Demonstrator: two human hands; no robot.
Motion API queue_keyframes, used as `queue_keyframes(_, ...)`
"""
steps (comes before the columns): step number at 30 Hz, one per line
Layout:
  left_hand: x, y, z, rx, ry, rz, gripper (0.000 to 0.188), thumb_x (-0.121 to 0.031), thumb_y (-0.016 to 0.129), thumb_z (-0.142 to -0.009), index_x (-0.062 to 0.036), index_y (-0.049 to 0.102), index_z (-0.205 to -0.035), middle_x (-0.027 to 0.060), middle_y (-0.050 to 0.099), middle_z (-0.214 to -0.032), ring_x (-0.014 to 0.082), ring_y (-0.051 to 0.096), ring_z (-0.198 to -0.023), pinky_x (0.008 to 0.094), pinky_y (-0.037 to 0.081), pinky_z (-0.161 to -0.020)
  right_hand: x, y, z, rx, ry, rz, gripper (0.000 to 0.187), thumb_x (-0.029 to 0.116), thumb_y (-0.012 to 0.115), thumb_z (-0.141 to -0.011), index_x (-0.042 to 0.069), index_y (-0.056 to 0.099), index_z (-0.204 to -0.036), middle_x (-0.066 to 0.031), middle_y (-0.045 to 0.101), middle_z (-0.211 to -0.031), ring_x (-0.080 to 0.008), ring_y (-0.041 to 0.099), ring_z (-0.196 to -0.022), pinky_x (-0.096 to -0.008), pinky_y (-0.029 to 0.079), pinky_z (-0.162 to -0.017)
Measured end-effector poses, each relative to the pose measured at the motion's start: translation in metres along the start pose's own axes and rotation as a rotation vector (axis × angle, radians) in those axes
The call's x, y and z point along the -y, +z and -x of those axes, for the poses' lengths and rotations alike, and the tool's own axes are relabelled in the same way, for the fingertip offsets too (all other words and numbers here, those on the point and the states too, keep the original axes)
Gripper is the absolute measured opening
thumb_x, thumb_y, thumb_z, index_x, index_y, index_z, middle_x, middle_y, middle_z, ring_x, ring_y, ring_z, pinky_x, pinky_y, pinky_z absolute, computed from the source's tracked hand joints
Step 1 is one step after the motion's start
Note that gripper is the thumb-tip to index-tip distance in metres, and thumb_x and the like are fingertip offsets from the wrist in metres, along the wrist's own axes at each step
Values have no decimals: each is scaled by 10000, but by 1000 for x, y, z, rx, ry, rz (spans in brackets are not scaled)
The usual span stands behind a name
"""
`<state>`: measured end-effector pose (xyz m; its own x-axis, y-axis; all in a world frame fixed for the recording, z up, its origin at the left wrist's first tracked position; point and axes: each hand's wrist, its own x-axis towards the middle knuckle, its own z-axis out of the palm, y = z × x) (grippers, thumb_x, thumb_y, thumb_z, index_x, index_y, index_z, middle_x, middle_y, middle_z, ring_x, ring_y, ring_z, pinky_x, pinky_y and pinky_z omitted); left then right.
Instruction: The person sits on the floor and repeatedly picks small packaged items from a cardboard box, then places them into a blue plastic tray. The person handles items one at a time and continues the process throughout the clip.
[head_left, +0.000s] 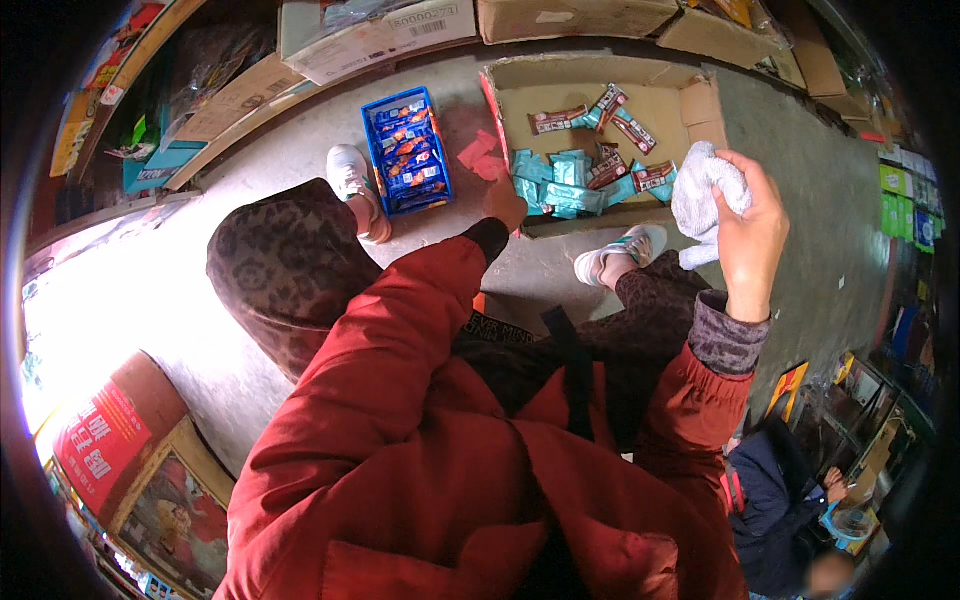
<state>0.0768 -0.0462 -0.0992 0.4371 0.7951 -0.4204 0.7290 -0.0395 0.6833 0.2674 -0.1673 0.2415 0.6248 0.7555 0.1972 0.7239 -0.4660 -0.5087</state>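
My right hand [752, 225] is closed on a bunched white-grey cloth [705, 190], held up by the right end of an open cardboard box [660, 78]. My left hand [506, 204] is at the box's near left corner and appears to grip its wall; the fingertips are mostly hidden. Inside the box lie several teal packets [572, 198] on the near left and several brown-wrapped bars [558, 121] toward the middle. Just beyond my left hand is a piece of red paper or card [482, 156]. To the left stands a blue tray [447, 188] of blue-wrapped snacks [410, 145].
My feet in white shoes [346, 168] stand on the concrete floor [800, 190]. Cardboard cartons [385, 42] line the far side. At lower left is a red-covered box [100, 440]. Another person in dark clothes [775, 500] is at lower right, near cluttered shelves.
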Motion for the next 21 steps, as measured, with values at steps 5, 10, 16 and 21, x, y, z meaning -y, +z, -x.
queue_keyframes(5, 4, -10, 11, -55, -32, 28, 408, -83, 565, -775, -38, 453, -1165, 307, 658, -1002, 503, 625, -978, 591, 482, -844, 2, 0, 0, 33, 11, -3, 376, -77, 686, -804, 81, 666, -1144, -126, 676, -1088, -250, 659, -1039, -326, 496, -888)
queue_keyframes(10, 15, -27, 19, -66, -90, 13, 446, -97, 575, -790, -44, 451, -1215, 306, 663, -1015, 494, 634, -980, 584, 490, -840, 8, 2, 1, 44, 8, -53, 376, -83, 679, -804, 84, 665, -1141, -123, 674, -1084, -251, 661, -1034, -323, 497, -887)
queue_keyframes(16, 21, -37, 22, -78, -138, -89, 470, -101, 601, -796, -61, 445, -1238, 300, 671, -989, 487, 649, -953, 582, 498, -827, 6, 0, 4, 12, -39, -68, 390, -90, 674, -779, 99, 670, -1120, -145, 664, -1041, -314, 669, -981, -358, 518, -841)
queue_keyframes(21, 6, -52, 37, -195, -121, -117, 524, -112, 630, -792, -87, 450, -1284, 254, 621, -1102, 458, 590, -1062, 539, 487, -881, 2, -3, 9, 39, -58, -58, 400, -87, 666, -769, 111, 668, -1118, -164, 658, -1026, -363, 668, -958, -386, 531, -813)
